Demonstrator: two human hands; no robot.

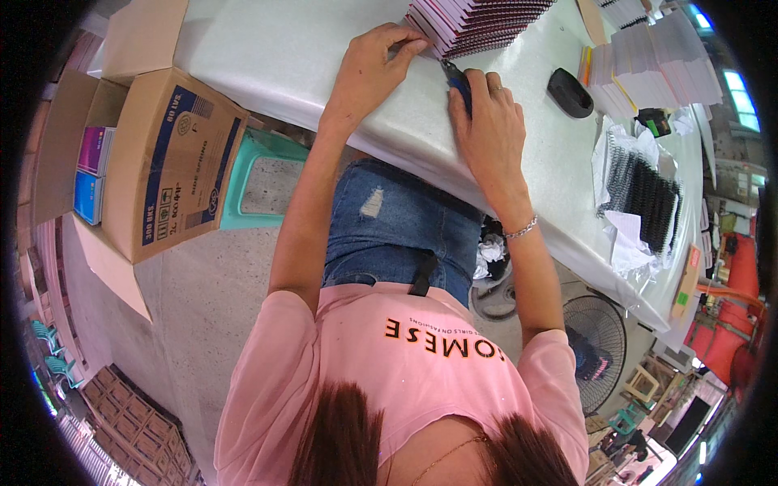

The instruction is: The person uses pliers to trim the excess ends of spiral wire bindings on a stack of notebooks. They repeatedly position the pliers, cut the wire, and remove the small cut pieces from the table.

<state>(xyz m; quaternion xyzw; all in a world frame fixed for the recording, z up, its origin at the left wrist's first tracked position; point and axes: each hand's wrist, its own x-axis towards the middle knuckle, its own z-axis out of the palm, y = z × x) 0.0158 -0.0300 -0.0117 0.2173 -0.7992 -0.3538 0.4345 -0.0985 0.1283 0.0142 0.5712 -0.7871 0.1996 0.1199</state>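
Head view: right hand [491, 121] grips a dark tool [458, 79] — left hand [371, 73] maybe pinches the spiral books [474, 31].

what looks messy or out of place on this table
Crumpled white paper is bunched around the black coils at the table's right side, which looks untidy against the neatly stacked coil-bound books. I see no spill.
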